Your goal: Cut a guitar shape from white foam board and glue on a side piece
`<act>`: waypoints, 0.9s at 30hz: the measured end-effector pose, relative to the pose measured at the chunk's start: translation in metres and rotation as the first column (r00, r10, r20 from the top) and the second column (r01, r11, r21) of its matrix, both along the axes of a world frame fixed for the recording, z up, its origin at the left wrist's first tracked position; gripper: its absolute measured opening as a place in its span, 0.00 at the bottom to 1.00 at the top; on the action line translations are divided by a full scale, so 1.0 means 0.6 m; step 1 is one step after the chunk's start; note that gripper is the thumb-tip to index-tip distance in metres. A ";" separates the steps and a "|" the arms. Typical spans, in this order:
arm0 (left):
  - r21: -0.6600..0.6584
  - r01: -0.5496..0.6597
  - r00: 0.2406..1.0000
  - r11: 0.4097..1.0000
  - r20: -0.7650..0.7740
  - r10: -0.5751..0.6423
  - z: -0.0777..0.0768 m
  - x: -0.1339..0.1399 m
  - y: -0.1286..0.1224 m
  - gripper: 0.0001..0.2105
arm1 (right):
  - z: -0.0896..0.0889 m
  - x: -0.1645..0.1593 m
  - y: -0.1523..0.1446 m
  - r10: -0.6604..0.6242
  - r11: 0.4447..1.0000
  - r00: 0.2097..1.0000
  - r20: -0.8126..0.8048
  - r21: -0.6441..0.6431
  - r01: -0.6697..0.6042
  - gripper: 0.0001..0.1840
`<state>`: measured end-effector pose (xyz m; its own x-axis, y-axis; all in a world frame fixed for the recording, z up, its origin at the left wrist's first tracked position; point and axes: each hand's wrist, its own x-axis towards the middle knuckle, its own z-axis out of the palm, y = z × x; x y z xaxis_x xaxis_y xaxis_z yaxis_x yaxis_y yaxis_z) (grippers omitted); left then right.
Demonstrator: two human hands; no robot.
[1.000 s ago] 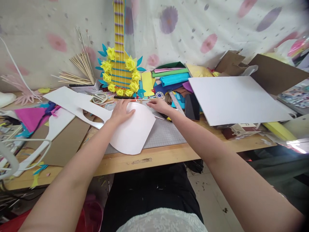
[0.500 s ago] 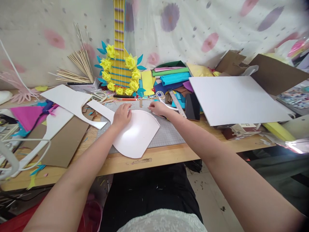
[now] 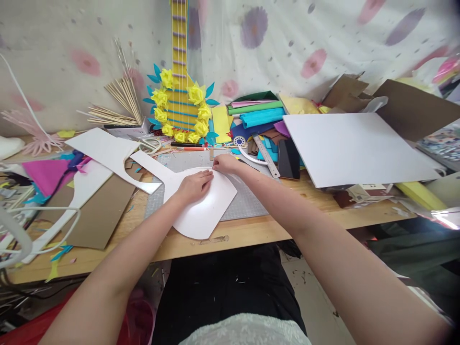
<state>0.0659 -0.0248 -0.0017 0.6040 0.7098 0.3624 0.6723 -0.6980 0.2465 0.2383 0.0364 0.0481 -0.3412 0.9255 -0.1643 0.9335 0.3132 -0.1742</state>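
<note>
Cluttered wooden table, floral backdrop

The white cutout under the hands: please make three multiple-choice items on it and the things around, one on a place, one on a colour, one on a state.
1. Where does the white cutout lie?
A. on the grey mat
B. on the floor
C. against the wall

2. What colour are the paper flowers on the guitar?
A. red
B. yellow
C. white

3. What is the left hand doing?
A. lifting scissors
B. pressing flat on the cutout
C. hanging off the table

Key: 1 A, the cutout rests on the grey mat at the table edge. 2 B, yellow blooms ring the guitar body. 3 B, the palm lies on the cutout, while the right hand touches its far edge.
</note>
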 end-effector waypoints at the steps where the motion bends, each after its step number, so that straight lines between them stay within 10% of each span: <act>1: 0.002 0.000 1.000 1.000 0.003 0.000 -0.001 0.000 0.001 0.19 | -0.001 -0.001 -0.003 0.002 1.000 1.000 0.010 0.015 -0.002 0.15; 19: -0.073 -0.049 0.998 0.996 0.027 0.051 0.006 0.005 -0.006 0.19 | 0.020 -0.018 -0.024 0.033 0.971 0.995 0.090 0.234 -0.053 0.19; 27: -0.065 -0.059 0.997 0.996 0.041 0.062 -0.005 0.003 0.000 0.18 | 0.026 0.037 0.018 -0.169 0.951 0.985 0.019 0.266 0.158 0.17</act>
<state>0.0676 -0.0249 -0.0048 0.5442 0.7669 0.3401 0.7006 -0.6385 0.3186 0.2604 0.0473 0.0634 -0.1797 0.9804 0.0809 0.9804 0.1852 -0.0669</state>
